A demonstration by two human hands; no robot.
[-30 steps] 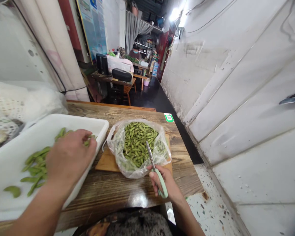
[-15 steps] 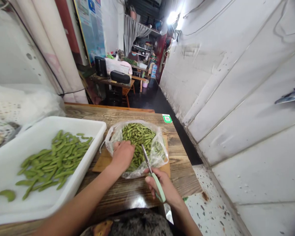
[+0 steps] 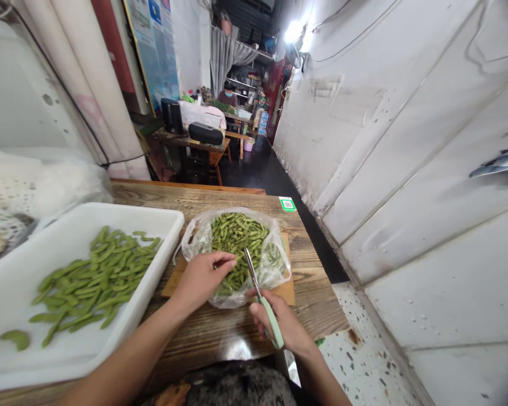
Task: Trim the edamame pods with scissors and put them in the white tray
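My left hand (image 3: 203,276) rests at the near edge of a clear plastic bag (image 3: 198,239) full of green edamame pods (image 3: 237,237), with thumb and fingers pinched together on a pod. My right hand (image 3: 279,324) grips green-handled scissors (image 3: 260,299); their blades point up over the bag and look closed. The bag lies on a wooden board (image 3: 285,290). To the left, a white tray (image 3: 152,217) holds a spread of edamame pods (image 3: 97,276).
All this sits on a wooden table (image 3: 203,332), whose right edge drops to a speckled floor beside a white wall (image 3: 406,169). A plastic-covered bundle (image 3: 38,180) lies behind the tray. A green QR sticker (image 3: 287,203) marks the far corner. A person sits far back.
My left hand left the white tray, crossed right to the bag and reached into the pods, then drew back to the bag's near edge. My right hand with the scissors barely moved.
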